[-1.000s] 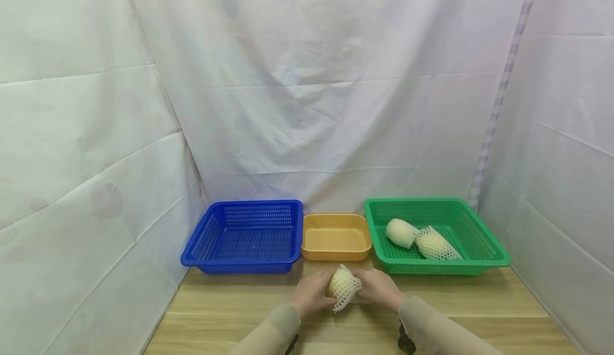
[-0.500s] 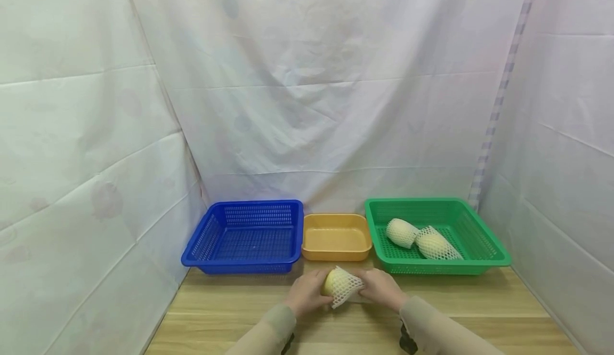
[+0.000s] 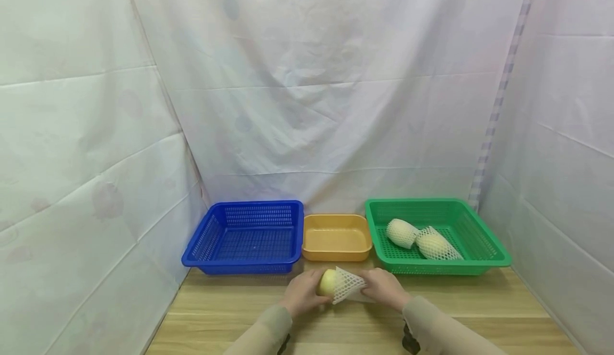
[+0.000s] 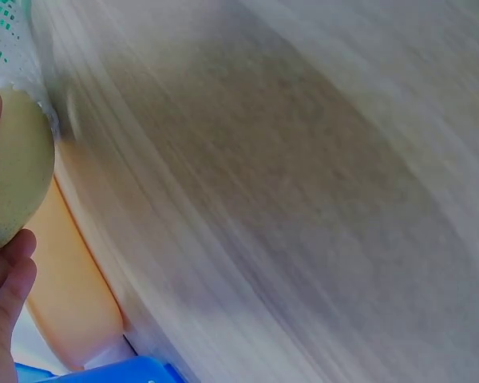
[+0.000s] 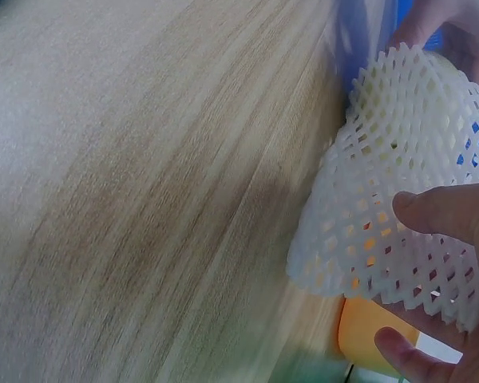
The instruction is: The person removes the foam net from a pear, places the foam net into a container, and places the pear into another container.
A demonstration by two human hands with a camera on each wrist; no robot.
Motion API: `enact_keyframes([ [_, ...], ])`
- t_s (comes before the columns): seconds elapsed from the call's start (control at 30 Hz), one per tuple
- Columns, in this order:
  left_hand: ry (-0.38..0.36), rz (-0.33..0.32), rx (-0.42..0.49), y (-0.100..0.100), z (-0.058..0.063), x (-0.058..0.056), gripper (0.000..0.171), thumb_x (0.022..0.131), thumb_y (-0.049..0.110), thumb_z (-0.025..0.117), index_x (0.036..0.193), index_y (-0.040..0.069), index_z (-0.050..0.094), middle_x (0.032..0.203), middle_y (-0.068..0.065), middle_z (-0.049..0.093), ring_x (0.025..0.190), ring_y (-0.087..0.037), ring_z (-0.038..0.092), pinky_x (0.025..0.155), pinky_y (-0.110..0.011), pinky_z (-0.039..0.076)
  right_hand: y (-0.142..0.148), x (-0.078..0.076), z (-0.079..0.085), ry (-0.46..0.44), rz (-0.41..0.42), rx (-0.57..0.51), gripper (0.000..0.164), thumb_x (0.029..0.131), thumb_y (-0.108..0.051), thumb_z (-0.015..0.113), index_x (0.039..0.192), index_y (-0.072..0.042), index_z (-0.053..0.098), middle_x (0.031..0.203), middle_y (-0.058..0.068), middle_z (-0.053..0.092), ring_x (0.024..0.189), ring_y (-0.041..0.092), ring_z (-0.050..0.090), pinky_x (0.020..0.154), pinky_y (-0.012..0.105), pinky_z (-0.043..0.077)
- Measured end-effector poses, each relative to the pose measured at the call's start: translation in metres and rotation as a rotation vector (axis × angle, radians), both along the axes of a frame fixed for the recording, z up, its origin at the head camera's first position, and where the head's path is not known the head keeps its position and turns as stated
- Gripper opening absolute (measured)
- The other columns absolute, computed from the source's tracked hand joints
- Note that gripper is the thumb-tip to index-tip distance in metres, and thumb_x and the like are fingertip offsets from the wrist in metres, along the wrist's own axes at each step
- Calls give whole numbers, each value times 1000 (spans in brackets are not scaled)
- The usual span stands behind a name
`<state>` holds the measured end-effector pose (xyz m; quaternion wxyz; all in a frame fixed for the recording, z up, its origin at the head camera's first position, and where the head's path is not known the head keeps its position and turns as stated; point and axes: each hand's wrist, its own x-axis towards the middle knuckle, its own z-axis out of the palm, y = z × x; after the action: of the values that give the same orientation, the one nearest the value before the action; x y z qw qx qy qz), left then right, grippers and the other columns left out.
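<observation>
Two hands (image 3: 302, 292) (image 3: 385, 289) hold rounded fruit (image 3: 328, 283) and latticed foam (image 3: 345, 286).

Head view forward-down; close wrist views share foam net (image 5: 379, 175)

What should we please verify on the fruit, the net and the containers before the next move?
1. Left hand holding the fruit by its bare end: ok.
2. Right hand gripping the white net: ok.
3. White net completely off the fruit: not ok, it covers part of it.
4. Fruit skin sound under the net: cannot tell, the mesh hides it.
5. Two netted fruits lying inside the green basket: ok.
6. Orange tray standing between the green basket and blue basket: ok.
</observation>
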<state>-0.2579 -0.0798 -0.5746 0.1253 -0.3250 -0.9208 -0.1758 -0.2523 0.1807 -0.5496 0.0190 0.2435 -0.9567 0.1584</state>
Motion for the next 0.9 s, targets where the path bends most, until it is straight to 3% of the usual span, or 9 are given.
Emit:
enact_keyframes([
  [0.47, -3, 8, -5, -8, 1, 0, 79, 71, 47, 82, 134, 10, 53, 122, -5, 63, 107, -20, 61, 90, -35, 50, 7, -1, 5, 22, -7, 6, 26, 75, -12, 78, 100, -13, 73, 85, -6, 70, 73, 11, 63, 62, 33, 52],
  [0.67, -3, 7, 4, -11, 0, 1, 79, 71, 46, 82, 134, 10, 53, 122, -5, 63, 107, -20, 62, 91, -36, 50, 10, 1, 11, 16, -8, 7, 26, 75, -12, 78, 101, -13, 73, 86, -5, 70, 76, 12, 64, 64, 33, 53],
  [0.9, -35, 10, -6, -12, -1, 1, 78, 72, 46, 82, 134, 10, 52, 123, -5, 63, 107, -20, 61, 91, -36, 50, 12, 5, 23, 57, 1, 8, 17, 76, -13, 76, 93, -16, 72, 79, -11, 65, 67, 5, 56, 58, 29, 49],
])
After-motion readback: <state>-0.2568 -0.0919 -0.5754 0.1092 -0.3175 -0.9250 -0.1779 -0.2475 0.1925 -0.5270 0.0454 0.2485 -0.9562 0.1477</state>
